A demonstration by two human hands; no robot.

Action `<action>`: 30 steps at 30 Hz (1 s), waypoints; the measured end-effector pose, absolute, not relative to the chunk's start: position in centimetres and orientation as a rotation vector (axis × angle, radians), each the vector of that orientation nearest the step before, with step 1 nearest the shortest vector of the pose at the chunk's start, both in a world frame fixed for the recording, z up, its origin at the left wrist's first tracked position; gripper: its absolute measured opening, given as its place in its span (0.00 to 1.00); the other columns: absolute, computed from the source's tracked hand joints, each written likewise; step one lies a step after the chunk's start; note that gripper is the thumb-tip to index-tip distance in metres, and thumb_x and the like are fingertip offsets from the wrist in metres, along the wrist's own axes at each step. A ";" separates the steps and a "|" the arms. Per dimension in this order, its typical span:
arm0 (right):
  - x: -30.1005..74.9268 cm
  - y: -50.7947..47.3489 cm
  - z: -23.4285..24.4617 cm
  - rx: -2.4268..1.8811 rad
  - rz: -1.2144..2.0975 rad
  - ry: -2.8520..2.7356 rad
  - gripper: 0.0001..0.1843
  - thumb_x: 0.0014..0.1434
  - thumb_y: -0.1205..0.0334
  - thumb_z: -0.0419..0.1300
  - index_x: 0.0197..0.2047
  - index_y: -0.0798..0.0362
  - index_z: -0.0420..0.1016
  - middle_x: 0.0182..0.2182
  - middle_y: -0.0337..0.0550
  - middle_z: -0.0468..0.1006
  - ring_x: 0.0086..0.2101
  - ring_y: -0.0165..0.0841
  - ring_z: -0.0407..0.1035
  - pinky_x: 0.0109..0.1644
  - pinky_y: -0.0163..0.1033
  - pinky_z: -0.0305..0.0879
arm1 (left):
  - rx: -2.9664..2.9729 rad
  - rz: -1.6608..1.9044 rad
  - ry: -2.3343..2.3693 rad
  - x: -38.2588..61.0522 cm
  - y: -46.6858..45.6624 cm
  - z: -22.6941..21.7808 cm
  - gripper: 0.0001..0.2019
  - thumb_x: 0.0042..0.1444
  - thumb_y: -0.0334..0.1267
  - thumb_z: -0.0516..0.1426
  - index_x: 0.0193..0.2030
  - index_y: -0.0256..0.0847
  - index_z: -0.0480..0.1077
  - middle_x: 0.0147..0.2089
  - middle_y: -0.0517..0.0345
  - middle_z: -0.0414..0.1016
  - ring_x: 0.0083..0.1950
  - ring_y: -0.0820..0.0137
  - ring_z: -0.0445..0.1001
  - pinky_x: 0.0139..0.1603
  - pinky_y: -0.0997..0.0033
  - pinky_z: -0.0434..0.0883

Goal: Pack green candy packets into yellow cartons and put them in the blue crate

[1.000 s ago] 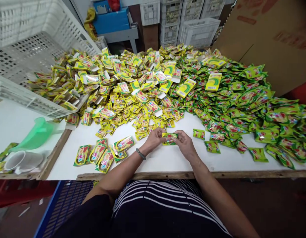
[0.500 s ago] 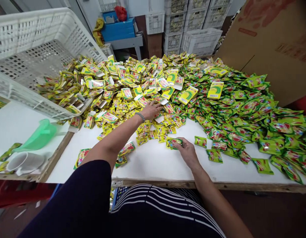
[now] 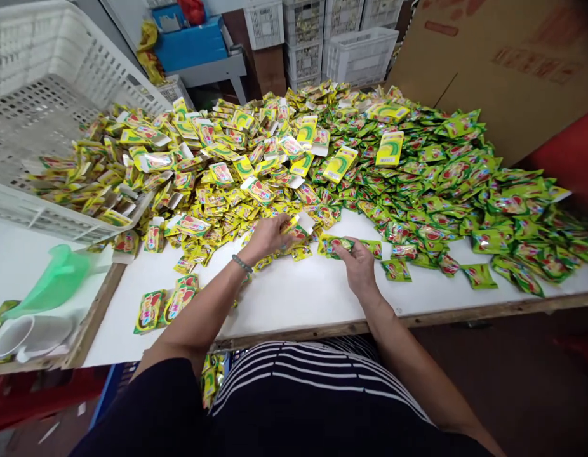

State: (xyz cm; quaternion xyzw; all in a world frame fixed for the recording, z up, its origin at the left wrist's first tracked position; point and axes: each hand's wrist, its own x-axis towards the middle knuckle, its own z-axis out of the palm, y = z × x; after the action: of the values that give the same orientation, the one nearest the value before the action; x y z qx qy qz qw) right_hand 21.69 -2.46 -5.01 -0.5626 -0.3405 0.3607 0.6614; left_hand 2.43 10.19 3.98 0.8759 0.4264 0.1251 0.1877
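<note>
My left hand (image 3: pixel 268 240), a beaded bracelet at its wrist, grips a small yellow carton (image 3: pixel 298 230) with a white flap standing out. The hand is slightly blurred. Facing it, my right hand (image 3: pixel 359 265) pinches a green and yellow candy packet (image 3: pixel 333 244) between thumb and fingers; whether more than one packet is in the grip I cannot tell. Behind both hands rises a heap of yellow cartons (image 3: pixel 222 172), which runs into a pile of green packets (image 3: pixel 437 171) on the right. Two filled-looking cartons (image 3: pixel 180 298) lie near my left forearm.
A white plastic basket (image 3: pixel 70 209) lies tipped at the left, cartons spilling from it. Near it are a green scoop (image 3: pixel 60 279) and a white cup (image 3: pixel 34 336). A cardboard box (image 3: pixel 494 82) stands at the right. Wooden edging (image 3: pixel 322 330) borders the white table (image 3: pixel 294 298).
My left hand has come back from the heap toward me with a carton in it. My right hand still holds its packet. The view has shifted a little.
</note>
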 end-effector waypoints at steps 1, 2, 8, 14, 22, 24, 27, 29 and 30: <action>21.8 -2.4 -4.4 -1.256 0.786 -0.774 0.18 0.51 0.47 0.66 0.40 0.51 0.75 0.31 0.38 0.78 0.32 0.32 0.71 0.40 0.40 0.71 | 2.388 0.359 1.151 2.5 8.6 3.5 0.16 0.50 0.50 0.63 0.32 0.39 0.69 0.22 0.66 0.59 0.24 0.75 0.55 0.28 0.71 0.50; 22.0 -2.3 -3.8 -1.257 0.760 -0.801 0.18 0.51 0.47 0.66 0.40 0.51 0.75 0.31 0.37 0.78 0.32 0.32 0.71 0.41 0.40 0.71 | 2.294 0.370 1.103 2.6 7.3 3.1 0.17 0.49 0.51 0.63 0.31 0.39 0.69 0.21 0.67 0.58 0.24 0.75 0.55 0.28 0.71 0.50; 23.1 -2.1 -1.0 -1.457 0.857 -1.189 0.19 0.53 0.45 0.63 0.39 0.51 0.77 0.30 0.39 0.78 0.32 0.34 0.70 0.41 0.40 0.68 | 1.466 0.642 0.979 3.2 3.2 0.7 0.23 0.41 0.54 0.67 0.35 0.38 0.71 0.27 0.63 0.69 0.26 0.76 0.64 0.27 0.75 0.58; 22.9 -1.8 -0.1 -1.551 0.795 -1.514 0.19 0.55 0.43 0.61 0.34 0.51 0.80 0.32 0.43 0.76 0.34 0.36 0.70 0.40 0.41 0.65 | 1.297 0.657 0.934 3.0 2.7 -0.3 0.23 0.34 0.47 0.72 0.34 0.36 0.73 0.24 0.65 0.70 0.24 0.79 0.64 0.26 0.77 0.58; 19.6 -1.2 -0.6 -1.635 0.599 -1.304 0.18 0.51 0.45 0.65 0.36 0.50 0.80 0.35 0.43 0.81 0.37 0.39 0.73 0.45 0.44 0.68 | 1.075 0.604 0.828 2.6 2.5 -1.3 0.24 0.31 0.41 0.73 0.37 0.35 0.76 0.33 0.58 0.79 0.30 0.75 0.73 0.34 0.74 0.68; 19.1 -1.6 -0.6 -1.658 0.588 -1.317 0.16 0.53 0.47 0.63 0.38 0.49 0.79 0.36 0.43 0.82 0.38 0.39 0.74 0.47 0.45 0.68 | 1.019 0.584 0.811 2.4 2.6 -1.4 0.24 0.31 0.41 0.73 0.37 0.34 0.76 0.32 0.58 0.79 0.29 0.75 0.73 0.34 0.74 0.69; 18.7 -2.2 -0.2 -1.652 0.551 -1.370 0.13 0.57 0.51 0.60 0.39 0.50 0.77 0.38 0.45 0.81 0.40 0.40 0.75 0.51 0.48 0.66 | 0.942 0.609 0.790 2.4 2.6 -1.5 0.25 0.29 0.41 0.74 0.35 0.34 0.75 0.31 0.58 0.79 0.29 0.75 0.74 0.33 0.74 0.69; 18.5 -2.5 -0.1 -1.640 0.554 -1.396 0.11 0.58 0.53 0.58 0.40 0.50 0.74 0.40 0.46 0.81 0.39 0.40 0.76 0.53 0.50 0.64 | 0.895 0.641 0.795 2.5 2.5 -1.6 0.26 0.26 0.40 0.75 0.34 0.34 0.75 0.30 0.59 0.79 0.28 0.74 0.74 0.33 0.74 0.70; 18.3 -2.6 -0.1 -1.642 0.566 -1.403 0.11 0.59 0.53 0.57 0.41 0.50 0.73 0.40 0.46 0.81 0.39 0.39 0.77 0.54 0.51 0.64 | 0.877 0.661 0.806 2.6 2.4 -1.7 0.26 0.25 0.40 0.75 0.34 0.34 0.75 0.30 0.60 0.79 0.28 0.74 0.74 0.33 0.74 0.70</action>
State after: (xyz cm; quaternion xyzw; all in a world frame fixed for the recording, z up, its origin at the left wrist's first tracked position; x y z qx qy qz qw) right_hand 18.31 -2.62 -0.13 -0.6608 -0.5647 0.2277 0.4390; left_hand 2.65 2.38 -1.68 0.4055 0.3723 0.3055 0.7769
